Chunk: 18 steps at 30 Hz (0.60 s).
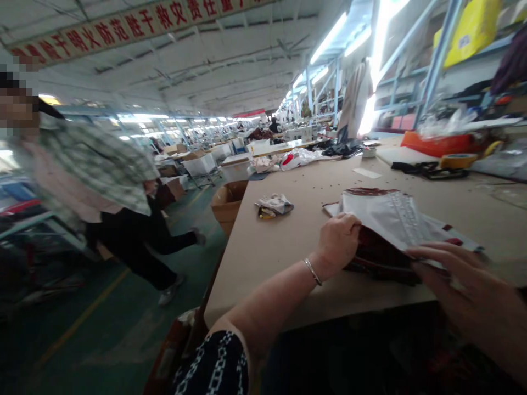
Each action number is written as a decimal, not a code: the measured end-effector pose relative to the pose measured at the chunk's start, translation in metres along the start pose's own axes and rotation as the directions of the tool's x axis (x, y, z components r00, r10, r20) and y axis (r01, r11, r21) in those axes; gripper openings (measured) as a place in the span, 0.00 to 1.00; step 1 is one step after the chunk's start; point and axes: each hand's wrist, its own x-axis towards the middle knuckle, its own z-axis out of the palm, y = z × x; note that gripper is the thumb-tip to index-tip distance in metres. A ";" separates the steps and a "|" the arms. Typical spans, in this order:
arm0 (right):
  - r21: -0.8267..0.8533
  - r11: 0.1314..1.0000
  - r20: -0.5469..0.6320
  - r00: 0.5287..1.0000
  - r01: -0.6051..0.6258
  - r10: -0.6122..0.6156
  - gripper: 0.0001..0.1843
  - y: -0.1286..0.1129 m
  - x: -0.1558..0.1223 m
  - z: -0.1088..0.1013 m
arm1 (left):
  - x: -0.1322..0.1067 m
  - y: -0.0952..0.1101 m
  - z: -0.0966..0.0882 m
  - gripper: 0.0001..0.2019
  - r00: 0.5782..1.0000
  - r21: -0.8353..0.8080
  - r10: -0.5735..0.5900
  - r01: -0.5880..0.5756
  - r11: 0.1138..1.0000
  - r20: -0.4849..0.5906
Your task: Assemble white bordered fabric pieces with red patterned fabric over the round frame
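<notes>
White plastic mailer [391, 219]: lies flat but tilted on the table, its long axis running from near the left hand toward the far right, slanting slightly down to the right; its far corner ends in a red-marked edge; its printed face points up.

Dark red cloth [379, 258]: sits under and inside the mailer, bulging out along its near side toward the table edge.

Left hand [340, 241]: curled nearly closed, gripping the mailer's left edge, with a thin metal bangle [313, 271] on the wrist and a black-and-white chain-print sleeve [214, 365] higher on the arm.

Right hand [465, 285]: half open, fingers [436, 258] spread and lying over the mailer's near right part; whether they pinch it, I cannot tell.

Beige board table [280, 258]: the mailer rests near its front edge, which passes just below the hands; board stretches away beyond the mailer toward the far side; the left edge lies well apart, past a crumpled packet [275, 206].

Nearby on the table: a roll of tan tape [457, 161] and an orange tub [436, 144] stand to the far right; a white plastic bag with red marking [298, 159] and black plastic [341, 148] lie further along.

Floor beside the table: a cardboard box [229, 206] stands against the table's side; a blurred co-worker [94, 181] in a patterned top and black trousers strides across the green floor.
</notes>
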 end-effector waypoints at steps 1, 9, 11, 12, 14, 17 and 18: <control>-0.052 0.997 0.013 0.998 0.055 -0.055 0.16 -0.017 0.018 0.007 | 0.001 0.005 -0.003 0.08 1.000 0.009 0.025 -0.025 1.000 0.002; -0.552 0.834 0.276 0.942 -0.006 0.190 0.21 -0.023 0.073 0.011 | -0.018 0.010 -0.030 0.06 0.994 -0.103 0.106 -0.109 0.989 -0.037; -0.521 0.838 0.196 0.932 -0.164 0.305 0.23 -0.015 0.059 -0.004 | -0.033 0.008 -0.031 0.05 0.996 -0.121 0.082 -0.087 0.989 -0.044; -0.461 0.855 0.139 0.932 -0.238 0.334 0.25 -0.014 0.050 -0.011 | -0.041 0.008 -0.029 0.05 0.998 -0.138 0.054 -0.057 0.989 -0.031; -0.296 0.907 0.032 0.946 -0.300 0.323 0.25 -0.017 0.024 -0.018 | -0.057 0.013 -0.022 0.05 0.998 -0.233 -0.054 0.060 0.971 0.035; -0.164 0.959 0.058 0.968 -0.231 0.244 0.20 -0.029 -0.025 -0.014 | -0.076 0.031 -0.011 0.03 0.926 -0.587 -0.339 0.370 0.720 0.168; -0.152 0.963 0.128 0.961 -0.224 0.244 0.18 -0.033 -0.041 -0.010 | -0.081 0.039 -0.009 0.01 0.874 -0.706 -0.427 0.454 0.543 0.233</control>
